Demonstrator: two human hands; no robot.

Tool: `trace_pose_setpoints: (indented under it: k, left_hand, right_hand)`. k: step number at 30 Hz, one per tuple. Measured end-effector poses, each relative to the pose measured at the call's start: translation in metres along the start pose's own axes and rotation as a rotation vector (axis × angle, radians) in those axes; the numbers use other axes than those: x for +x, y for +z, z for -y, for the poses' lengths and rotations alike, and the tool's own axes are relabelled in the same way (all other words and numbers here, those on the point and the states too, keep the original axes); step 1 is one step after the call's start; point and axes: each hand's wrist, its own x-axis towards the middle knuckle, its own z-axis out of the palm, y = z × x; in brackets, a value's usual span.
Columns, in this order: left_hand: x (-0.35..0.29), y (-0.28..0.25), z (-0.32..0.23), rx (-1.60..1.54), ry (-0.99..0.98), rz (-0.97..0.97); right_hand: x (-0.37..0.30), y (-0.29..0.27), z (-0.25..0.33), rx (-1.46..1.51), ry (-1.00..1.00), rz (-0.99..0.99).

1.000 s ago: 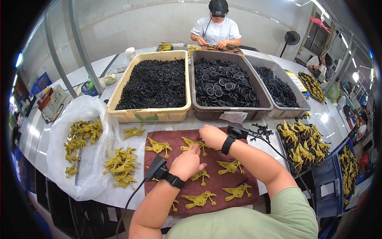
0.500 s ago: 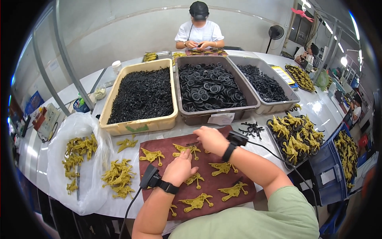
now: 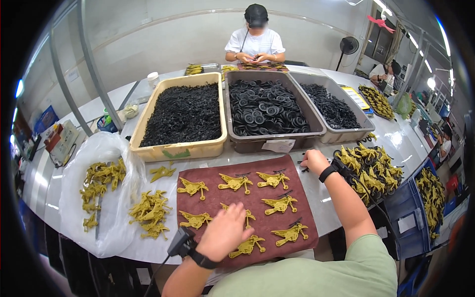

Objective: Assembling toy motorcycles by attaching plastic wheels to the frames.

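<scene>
My left hand (image 3: 225, 231) hovers over or touches the near middle of the dark red mat (image 3: 307, 198). Its fingers are stretched, partly covering a yellow plastic part (image 3: 247, 245). Several such parts, with a wing-like end and a small round foot, lie spaced on the mat. Thin black pieces rest on some of them, such as the top middle yellow part (image 3: 235, 183) and the top right yellow part (image 3: 273, 179). Beyond the mat's right edge, my right hand (image 3: 315, 161) bends its fingers down over small black pieces (image 3: 303, 163); its fingertips and anything in them are hidden.
Behind the mat stand a cream bin (image 3: 222, 119) of small black pieces, a brown bin (image 3: 277, 141) of black wheels and a grey bin (image 3: 346, 133). Loose yellow parts (image 3: 150, 213) and a plastic bag (image 3: 118, 232) lie left. A heaped tray (image 3: 371, 171) sits right. A co-worker (image 3: 255, 42) sits opposite.
My right hand has left the mat's top for the black pieces at its right. My left hand has drawn nearer me, uncovering the top middle yellow part. The view has shifted slightly.
</scene>
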Motion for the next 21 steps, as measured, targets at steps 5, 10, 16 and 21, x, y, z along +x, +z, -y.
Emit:
trace_pose_setpoints:
  k: [5, 10, 16, 21]
  left_hand:
    - [-0.026, 0.022, -0.014, -0.017, -0.001, 0.054]
    - [-0.026, 0.025, -0.017, -0.001, -0.066, -0.02]
    - [-0.018, 0.031, -0.008, -0.045, -0.048, -0.022]
    - [-0.02, 0.022, -0.011, 0.066, -0.032, 0.001]
  right_hand:
    - [-0.037, -0.02, 0.093, 0.434, -0.269, 0.111]
    - [-0.079, -0.008, 0.17, 0.578, -0.38, 0.51]
    - [-0.081, 0.023, 0.17, 0.353, -0.629, 0.449]
    - [-0.079, 0.024, 0.171, 0.361, -0.627, 0.471]
